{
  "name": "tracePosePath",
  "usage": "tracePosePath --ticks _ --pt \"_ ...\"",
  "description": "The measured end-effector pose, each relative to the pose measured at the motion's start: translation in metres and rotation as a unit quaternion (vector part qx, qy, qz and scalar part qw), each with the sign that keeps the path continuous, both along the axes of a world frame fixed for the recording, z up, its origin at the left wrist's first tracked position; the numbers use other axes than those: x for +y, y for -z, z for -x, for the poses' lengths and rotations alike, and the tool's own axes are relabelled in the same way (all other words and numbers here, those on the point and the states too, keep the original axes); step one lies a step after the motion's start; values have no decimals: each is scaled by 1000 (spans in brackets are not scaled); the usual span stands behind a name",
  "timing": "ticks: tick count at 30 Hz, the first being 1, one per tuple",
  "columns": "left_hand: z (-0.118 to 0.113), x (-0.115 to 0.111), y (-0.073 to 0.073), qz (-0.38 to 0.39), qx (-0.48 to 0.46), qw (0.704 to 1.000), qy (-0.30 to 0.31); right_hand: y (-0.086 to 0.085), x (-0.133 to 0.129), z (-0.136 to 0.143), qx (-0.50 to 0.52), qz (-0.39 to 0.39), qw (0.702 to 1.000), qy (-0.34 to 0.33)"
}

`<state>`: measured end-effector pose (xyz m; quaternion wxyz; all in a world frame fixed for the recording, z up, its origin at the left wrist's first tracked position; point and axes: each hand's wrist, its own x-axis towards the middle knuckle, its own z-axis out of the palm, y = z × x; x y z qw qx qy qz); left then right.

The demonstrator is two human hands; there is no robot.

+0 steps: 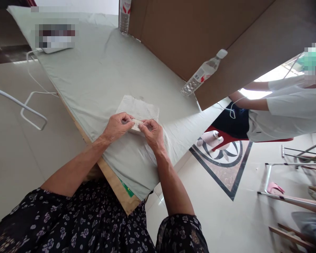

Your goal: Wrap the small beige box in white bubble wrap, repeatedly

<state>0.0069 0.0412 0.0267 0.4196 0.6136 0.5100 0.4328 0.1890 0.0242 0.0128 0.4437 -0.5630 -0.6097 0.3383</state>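
Observation:
Between my two hands is a small off-white rectangular piece (136, 125), which looks like folded paper or cloth; its exact kind cannot be made out. My left hand (118, 125) pinches its left end with thumb and fingers. The right end is gripped by my right hand (153, 133), thumb on top and fingers curled. Just beyond, a thin whitish sheet (138, 106) lies flat on the pale green tablecloth (100, 70), its near edge partly hidden by my hands.
A brown cardboard partition (173, 38) stands across the table. One water bottle (204, 73) is beside it at the right, another bottle (124, 17) farther back. A blurred white object (58, 42) with a cable sits far left. Someone in a white shirt (292, 109) sits beyond the partition.

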Motion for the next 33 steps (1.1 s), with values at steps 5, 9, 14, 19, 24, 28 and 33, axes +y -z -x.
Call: tracePosePath --ticks 5,9,14,19,24,28,33 --pt "1 -6 -1 3 -16 1000 -1 -1 -8 4 -18 -14 1000 8" --pt "2 -8 1 10 -27 1000 -4 1 -9 4 -44 -18 999 2" --pt "2 -8 3 7 -22 1000 -5 4 -11 9 -37 -23 999 22" --pt "1 -6 4 18 -15 1000 -13 13 -7 9 -19 -20 999 47" --pt "2 -1 1 31 7 999 -4 4 -13 2 -101 -76 990 57" --pt "0 2 0 38 11 999 7 -17 -30 6 -257 -177 949 42" --pt "9 -1 -5 44 31 998 16 -21 -32 17 -379 -179 903 -91"
